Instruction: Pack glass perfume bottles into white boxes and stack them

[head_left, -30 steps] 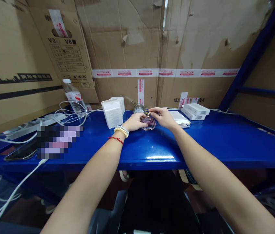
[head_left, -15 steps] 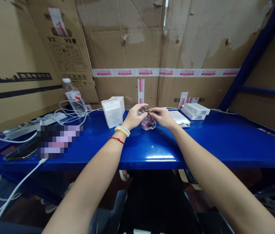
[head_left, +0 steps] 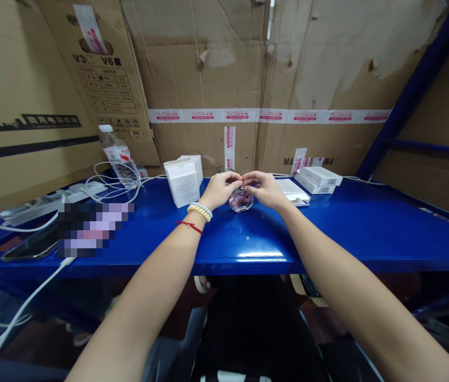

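A round glass perfume bottle [head_left: 240, 200] with pinkish contents stands on the blue table between my hands. My left hand [head_left: 221, 189] is closed, its thumb and fingertips pinched beside the bottle's neck. What those fingers grip is hidden. A small clear, shiny piece [head_left: 225, 168] shows just behind the left knuckles; I cannot tell whether the hand holds it. From the other side, my right hand [head_left: 263, 188] has its thumb and bent fingers pinched at the top of the bottle. The neck itself is mostly covered by fingertips.
White boxes [head_left: 183, 181] stand left of my hands. An open flat white box [head_left: 293, 192] and two stacked white boxes [head_left: 318, 179] lie to the right. Further left are a water bottle [head_left: 119, 156], cables, a power strip [head_left: 55, 204] and a phone [head_left: 33, 241]. Cardboard [head_left: 208, 79] walls the back.
My fingertips have drawn closer together over the bottle's neck, hiding it more. The clear piece now shows behind my left hand. The whole view has shifted slightly.
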`<state>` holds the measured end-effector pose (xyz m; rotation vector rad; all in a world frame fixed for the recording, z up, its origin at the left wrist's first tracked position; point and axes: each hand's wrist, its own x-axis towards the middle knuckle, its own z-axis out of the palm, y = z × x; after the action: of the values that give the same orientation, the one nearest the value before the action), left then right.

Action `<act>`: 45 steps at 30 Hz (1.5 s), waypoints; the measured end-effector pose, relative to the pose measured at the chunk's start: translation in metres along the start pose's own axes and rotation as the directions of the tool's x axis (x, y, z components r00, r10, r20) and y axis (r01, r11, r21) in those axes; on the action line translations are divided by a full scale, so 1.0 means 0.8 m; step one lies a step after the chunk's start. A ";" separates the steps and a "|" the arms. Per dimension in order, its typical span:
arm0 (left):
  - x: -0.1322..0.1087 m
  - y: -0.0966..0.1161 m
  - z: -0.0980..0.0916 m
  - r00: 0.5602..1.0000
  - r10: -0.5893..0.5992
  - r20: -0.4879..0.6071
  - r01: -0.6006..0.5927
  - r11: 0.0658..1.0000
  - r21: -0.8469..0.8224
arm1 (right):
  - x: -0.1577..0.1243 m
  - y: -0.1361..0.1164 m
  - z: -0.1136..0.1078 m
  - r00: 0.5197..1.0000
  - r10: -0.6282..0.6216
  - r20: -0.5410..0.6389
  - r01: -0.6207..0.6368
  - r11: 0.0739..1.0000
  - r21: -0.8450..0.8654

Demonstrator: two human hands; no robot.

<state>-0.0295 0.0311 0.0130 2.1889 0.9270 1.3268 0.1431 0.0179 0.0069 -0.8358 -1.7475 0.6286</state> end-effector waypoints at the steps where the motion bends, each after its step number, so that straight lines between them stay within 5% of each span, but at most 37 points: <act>1: 0.000 -0.001 0.000 1.000 -0.009 0.004 0.009 1.000 -0.022 | 0.000 0.000 0.000 1.000 0.000 0.002 0.000 1.000 -0.001; 13: 0.003 -0.011 -0.001 0.995 -0.042 0.090 0.053 0.991 -0.125 | 0.000 -0.003 -0.001 1.000 -0.004 0.022 0.005 0.997 -0.075; 19: 0.002 -0.005 -0.001 0.999 -0.022 0.031 0.023 0.999 -0.036 | -0.002 -0.004 -0.001 0.999 0.004 0.043 0.000 0.995 -0.100; 34: 0.001 -0.003 0.000 0.997 -0.027 0.074 0.035 0.993 -0.112 | -0.004 -0.003 -0.001 0.997 0.007 0.082 0.006 0.988 -0.156; 45: -0.006 0.014 -0.009 0.997 0.010 0.071 -0.018 0.994 0.103 | -0.005 -0.001 0.000 0.987 0.037 0.154 -0.019 0.992 -0.122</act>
<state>-0.0336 0.0201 0.0201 2.3086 0.9756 1.2241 0.1441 0.0146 0.0050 -0.9165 -1.9335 0.6258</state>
